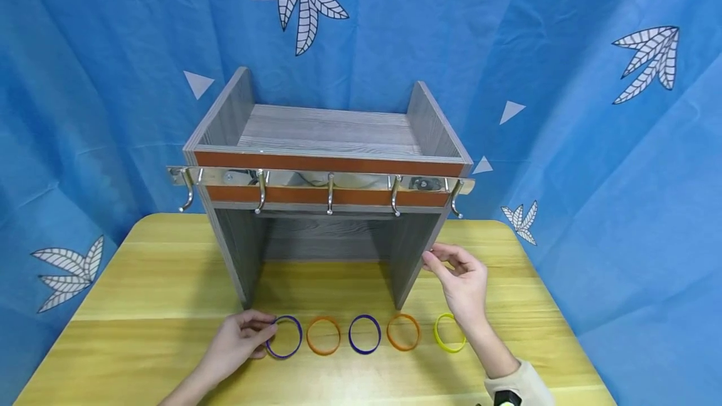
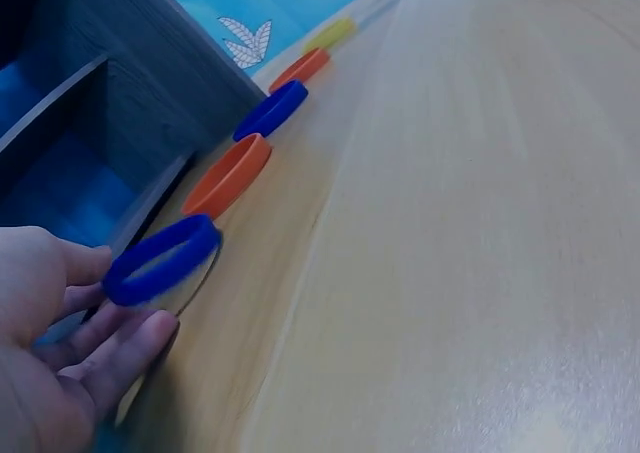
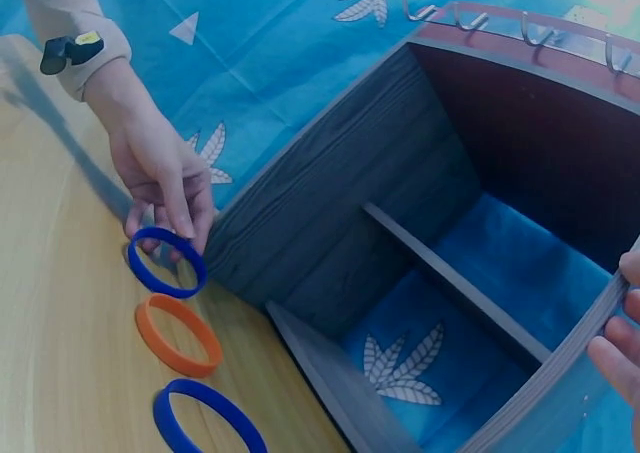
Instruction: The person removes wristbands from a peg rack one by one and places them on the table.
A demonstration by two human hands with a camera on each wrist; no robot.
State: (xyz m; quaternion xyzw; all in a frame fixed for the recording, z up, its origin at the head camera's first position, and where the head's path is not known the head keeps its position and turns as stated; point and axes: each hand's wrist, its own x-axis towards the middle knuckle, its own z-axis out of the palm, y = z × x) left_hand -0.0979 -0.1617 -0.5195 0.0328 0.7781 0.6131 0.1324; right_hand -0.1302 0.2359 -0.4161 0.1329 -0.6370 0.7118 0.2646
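My left hand (image 1: 239,343) pinches the left edge of a blue wristband (image 2: 160,261) at the left end of a row. That band is tilted, with a shadow beneath it in the left wrist view. Beyond it on the wooden table stretch an orange wristband (image 1: 323,336), another blue one (image 1: 364,334), another orange one (image 1: 403,332) and a yellow one (image 1: 449,333). My right hand (image 1: 465,281) holds the front edge of a grey wooden shelf's (image 1: 414,246) right side panel, thumb and fingers on either side of it.
A metal hook rail (image 1: 355,181) with several hooks runs across the shelf's front, over a reddish-brown board (image 1: 361,197). The shelf stands on the yellowish wooden table (image 1: 152,306), behind the wristbands. A blue patterned cloth (image 1: 395,30) hangs behind and at both sides.
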